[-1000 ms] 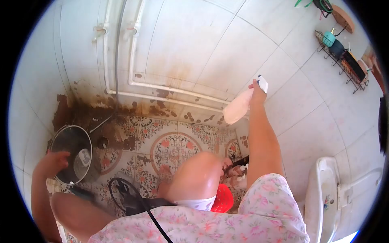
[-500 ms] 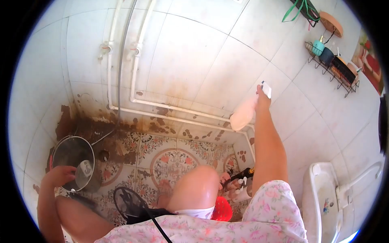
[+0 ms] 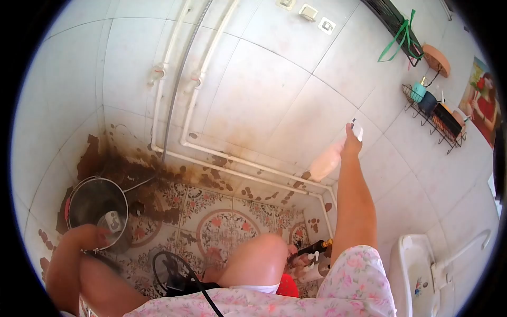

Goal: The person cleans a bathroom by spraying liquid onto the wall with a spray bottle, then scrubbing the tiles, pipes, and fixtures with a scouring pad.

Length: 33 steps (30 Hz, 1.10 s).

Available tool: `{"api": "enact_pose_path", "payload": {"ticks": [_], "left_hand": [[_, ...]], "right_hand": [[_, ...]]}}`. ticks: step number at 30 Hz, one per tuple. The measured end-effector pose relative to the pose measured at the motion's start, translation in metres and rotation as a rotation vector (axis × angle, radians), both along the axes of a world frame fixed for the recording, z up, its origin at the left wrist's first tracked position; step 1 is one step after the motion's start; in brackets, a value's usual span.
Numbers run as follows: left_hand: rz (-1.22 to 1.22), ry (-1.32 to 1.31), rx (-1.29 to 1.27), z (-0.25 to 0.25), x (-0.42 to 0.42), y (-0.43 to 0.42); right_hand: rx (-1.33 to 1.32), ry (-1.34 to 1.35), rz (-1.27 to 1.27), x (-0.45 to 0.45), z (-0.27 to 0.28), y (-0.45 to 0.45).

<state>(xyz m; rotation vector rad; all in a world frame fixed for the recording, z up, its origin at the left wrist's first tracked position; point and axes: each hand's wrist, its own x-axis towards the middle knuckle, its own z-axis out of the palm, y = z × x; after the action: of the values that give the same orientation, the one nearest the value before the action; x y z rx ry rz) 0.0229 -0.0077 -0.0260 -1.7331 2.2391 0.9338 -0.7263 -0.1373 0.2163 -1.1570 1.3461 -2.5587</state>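
Observation:
My right hand (image 3: 351, 143), at the end of an outstretched arm, is closed around a spray bottle (image 3: 326, 162) with a white trigger head and a pale pinkish body, held tilted in front of the tiled wall (image 3: 280, 116). At lower left my left hand (image 3: 91, 236) is at the near rim of a grey bucket (image 3: 127, 208) with a wire handle. Its fingers are blurred and partly hidden, so I cannot tell whether they grip the rim. Just beyond the fingertips, a pale grey-white patch (image 3: 111, 220) shows inside the bucket; what it is stays unclear.
White pipes (image 3: 253, 179) run along the stained lower wall. A sink (image 3: 412, 274) stands at right, below a wire rack (image 3: 435, 113) with toiletries. Several bottles (image 3: 311, 261) stand by my knee. A black cable (image 3: 200, 288) loops over the patterned floor (image 3: 222, 211).
The view has tilted up, showing more wall and switches. Against the tiles, the spray bottle and my right hand are slightly higher. My left hand has shifted a little along the bucket's near rim.

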Motion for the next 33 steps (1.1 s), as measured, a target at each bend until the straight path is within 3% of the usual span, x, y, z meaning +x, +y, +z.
{"api": "enact_pose_path", "payload": {"ticks": [7,13,24,33], "left_hand": [[-0.080,-0.040,0.019,-0.010,0.006,-0.002],[-0.085,-0.004,0.027,-0.010,0.006,0.000],[-0.001,0.046,0.077,0.014,-0.008,0.007],[0.088,0.126,0.124,0.030,-0.019,0.011]], "right_hand": [[0.001,-0.029,-0.112,0.024,0.047,0.000],[-0.048,0.117,-0.008,0.033,0.075,-0.008],[0.050,0.083,0.110,0.035,0.051,-0.024],[-0.103,0.036,0.016,0.025,0.043,-0.014]]}}
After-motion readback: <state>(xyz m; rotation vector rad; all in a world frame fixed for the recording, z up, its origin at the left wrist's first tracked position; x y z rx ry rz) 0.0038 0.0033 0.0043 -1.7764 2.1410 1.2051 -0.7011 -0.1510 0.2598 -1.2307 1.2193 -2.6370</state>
